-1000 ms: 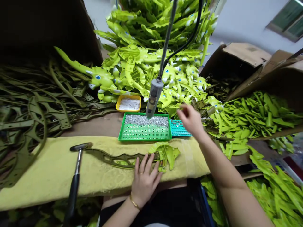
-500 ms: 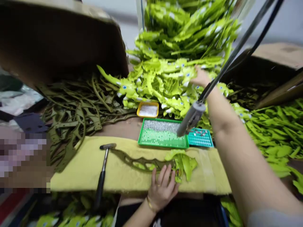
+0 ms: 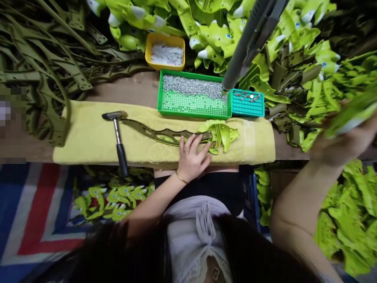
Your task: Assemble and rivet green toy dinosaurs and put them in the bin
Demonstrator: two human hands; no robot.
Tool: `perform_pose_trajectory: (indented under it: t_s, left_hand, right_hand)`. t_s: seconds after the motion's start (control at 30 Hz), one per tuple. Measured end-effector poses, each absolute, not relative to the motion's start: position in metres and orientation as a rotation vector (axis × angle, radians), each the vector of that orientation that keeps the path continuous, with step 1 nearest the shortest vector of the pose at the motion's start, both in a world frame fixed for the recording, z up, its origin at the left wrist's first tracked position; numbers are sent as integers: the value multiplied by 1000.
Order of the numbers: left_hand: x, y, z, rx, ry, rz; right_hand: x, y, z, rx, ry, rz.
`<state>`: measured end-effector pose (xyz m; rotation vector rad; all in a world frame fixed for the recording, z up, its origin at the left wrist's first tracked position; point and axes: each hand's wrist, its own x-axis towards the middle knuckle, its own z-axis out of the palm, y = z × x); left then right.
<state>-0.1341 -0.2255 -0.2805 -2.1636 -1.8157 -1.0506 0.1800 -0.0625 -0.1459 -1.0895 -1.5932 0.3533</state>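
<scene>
On the yellow cloth [image 3: 85, 133] lies a curved olive-brown plastic strip [image 3: 147, 130] with cut-outs, its right end set in a lime-green plastic shell [image 3: 225, 135]. My left hand [image 3: 193, 155] rests with fingers spread on the strip near that shell. At the far right, my right hand [image 3: 338, 141] grips a lime-green plastic piece [image 3: 350, 114] with a white part, blurred by motion. A hammer [image 3: 118, 137] with a black handle lies left of my left hand, its head touching the strip's left end.
A green tray [image 3: 194, 112] holds small metal pieces beside a teal tray [image 3: 249, 106]. Behind stands a yellow tub [image 3: 165, 65] of small pale pieces. A grey screwdriver-like tool [image 3: 244, 51] hangs above. Olive strips [image 3: 53, 67] and lime-green dragon-head parts [image 3: 216, 37] are heaped around.
My right hand has come from the green heap at the back to the far right with a lime-green piece. My left hand stays on the strip. The view has tilted down.
</scene>
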Motion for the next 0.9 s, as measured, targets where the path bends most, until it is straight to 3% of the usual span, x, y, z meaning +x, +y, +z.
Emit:
perform_pose_trajectory:
  t_s: [0.1, 0.17, 0.3, 0.37, 0.53, 0.9]
  left_hand:
    - [-141, -238, -268, -2106, -1984, -1305]
    - [-147, -249, -263, -1901, -2278, -1677]
    - [-160, -262, -253, -941, -2874, -2674]
    - [-168, -263, -248, -486, -2897, -2948]
    - [-176, -259, -239, -148, -2825, -3069]
    - [-176, -260, -241, -197, -2850, -3059]
  right_hand:
    - [145, -117, -187, -1004, -1812, 637]
    - [117, -126, -199, -1080, -2085, 644]
    - [79, -111, -212, -1037, -2412, 529]
    - [70, -105, -220, -988, -2485, 521]
    - [66, -105, -238, -955, -2551, 494]
    - [62, -104, -239, -928, -2619, 461]
